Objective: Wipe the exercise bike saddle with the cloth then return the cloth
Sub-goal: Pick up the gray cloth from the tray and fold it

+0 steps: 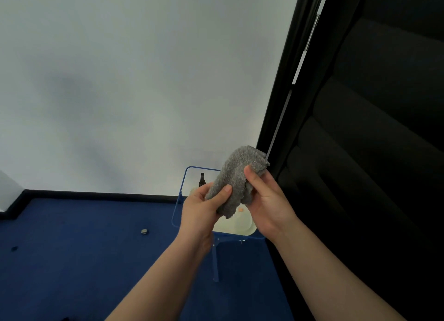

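Both hands, left hand (201, 207) and right hand (266, 200), grip the grey cloth (236, 179), fingers closed on it, above a blue-framed basket (179, 200) holding a dark bottle (201, 180).

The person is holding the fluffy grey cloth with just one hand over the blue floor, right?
Not quite. Both hands hold it: the head view shows the left hand and the right hand each gripping the grey cloth. The rest is right: it is fluffy and held above the blue floor.
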`<state>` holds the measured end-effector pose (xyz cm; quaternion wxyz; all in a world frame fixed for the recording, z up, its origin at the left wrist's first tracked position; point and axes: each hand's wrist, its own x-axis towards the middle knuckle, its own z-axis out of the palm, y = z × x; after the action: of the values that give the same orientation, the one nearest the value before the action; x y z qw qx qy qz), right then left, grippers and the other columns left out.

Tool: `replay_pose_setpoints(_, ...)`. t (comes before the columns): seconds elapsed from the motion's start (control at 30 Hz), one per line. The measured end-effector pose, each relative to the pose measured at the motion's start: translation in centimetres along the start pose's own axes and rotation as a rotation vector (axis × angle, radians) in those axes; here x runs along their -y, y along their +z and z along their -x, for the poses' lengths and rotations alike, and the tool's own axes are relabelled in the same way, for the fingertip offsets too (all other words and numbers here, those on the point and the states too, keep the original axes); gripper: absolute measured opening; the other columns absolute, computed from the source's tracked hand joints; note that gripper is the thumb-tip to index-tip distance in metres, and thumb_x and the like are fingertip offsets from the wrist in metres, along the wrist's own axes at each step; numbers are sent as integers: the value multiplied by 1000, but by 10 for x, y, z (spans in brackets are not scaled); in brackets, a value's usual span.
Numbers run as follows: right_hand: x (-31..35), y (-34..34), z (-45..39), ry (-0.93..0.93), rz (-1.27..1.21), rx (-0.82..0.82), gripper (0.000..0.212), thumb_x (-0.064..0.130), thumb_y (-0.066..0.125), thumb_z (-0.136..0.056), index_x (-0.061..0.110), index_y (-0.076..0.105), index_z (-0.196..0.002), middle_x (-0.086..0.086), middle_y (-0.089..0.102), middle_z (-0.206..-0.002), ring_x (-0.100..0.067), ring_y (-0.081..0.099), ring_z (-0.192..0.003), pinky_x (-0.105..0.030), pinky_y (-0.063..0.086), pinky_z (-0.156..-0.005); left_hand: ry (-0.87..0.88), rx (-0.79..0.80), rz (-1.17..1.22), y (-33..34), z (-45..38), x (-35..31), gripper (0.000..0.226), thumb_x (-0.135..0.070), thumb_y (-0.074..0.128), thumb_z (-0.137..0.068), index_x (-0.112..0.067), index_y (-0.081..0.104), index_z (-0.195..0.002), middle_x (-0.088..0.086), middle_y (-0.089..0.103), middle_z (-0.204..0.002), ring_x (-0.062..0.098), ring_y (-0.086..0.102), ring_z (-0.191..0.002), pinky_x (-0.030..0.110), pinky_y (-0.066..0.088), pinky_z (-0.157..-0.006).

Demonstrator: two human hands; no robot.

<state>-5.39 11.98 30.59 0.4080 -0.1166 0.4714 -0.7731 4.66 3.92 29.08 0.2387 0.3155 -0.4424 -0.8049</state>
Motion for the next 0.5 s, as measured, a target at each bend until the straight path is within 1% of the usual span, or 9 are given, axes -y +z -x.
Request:
replay_pose_setpoints(0.03,2,0,1,-16,43,-7,48,28,68,-77,14,60,-122,-6,71,-112,-19,67,-103,-36,52,-89,-1,4,-9,0,2,4,15,-10,68,-82,-3,68,-96,11,71,-82,20,65,-69,28,52,-59)
replay_pose_setpoints(0.1,3,-2,1,-52,148,-62,35,20,67,-82,13,62,-117,-6,73,-108,-20,69,-100,-36,54,-87,-12,21,-44,-4,3,10,20,-10,69,-81,-3,67,-100,15,71,-88,23,67,-74,30,54,-63)
replay_pose_setpoints(0.17,2,-4,1,-83,240,-125,28,13,66,-86,12,63,-114,-7,74,-106,-21,69,-100,-35,55,-84,-8,26,-110,-12,3,13,23,-10,71,-80,-5,67,-102,17,72,-97,28,69,-84,33,55,-72)
replay_pose_setpoints(0.23,-2,-4,1,-114,298,-155,24,11,65,-87,12,64,-112,-5,75,-104,-18,71,-97,-29,56,-78,25,-33,-194,-23,1,14,23,-8,72,-79,-10,69,-101,13,73,-100,27,69,-93,35,56,-80)
replay_pose_setpoints(0.27,-4,-4,1,-128,325,-167,23,11,66,-87,13,65,-110,-3,75,-103,-16,71,-95,-27,56,-75,53,-87,-240,-29,-1,12,22,-7,72,-79,-12,69,-101,10,73,-100,24,69,-95,34,55,-81)
replay_pose_setpoints(0.37,-8,-1,1,-173,434,-175,17,9,67,-86,16,68,-101,3,76,-94,-8,72,-87,-19,55,-65,168,-258,-382,-46,-2,0,19,-7,67,-82,-15,70,-99,0,73,-98,12,67,-92,20,49,-72)
replay_pose_setpoints(0.4,-10,-1,0,-193,467,-173,15,9,68,-86,18,69,-97,4,76,-91,-8,72,-85,-19,54,-64,209,-297,-444,-51,-1,-5,18,-9,65,-83,-17,70,-99,-4,72,-97,7,66,-90,17,47,-69)
replay_pose_setpoints(0.43,-12,0,-1,-209,493,-175,14,9,68,-85,20,70,-94,3,76,-90,-9,72,-84,-20,55,-64,243,-322,-507,-56,0,-11,18,-11,63,-85,-18,69,-99,-7,71,-97,2,64,-88,15,45,-67)
replay_pose_setpoints(0.5,-15,1,-3,-236,545,-184,13,10,69,-85,21,71,-91,2,76,-89,-12,72,-85,-25,56,-68,292,-341,-618,-68,4,-22,18,-15,59,-87,-22,67,-102,-14,68,-99,-3,61,-89,16,43,-66)
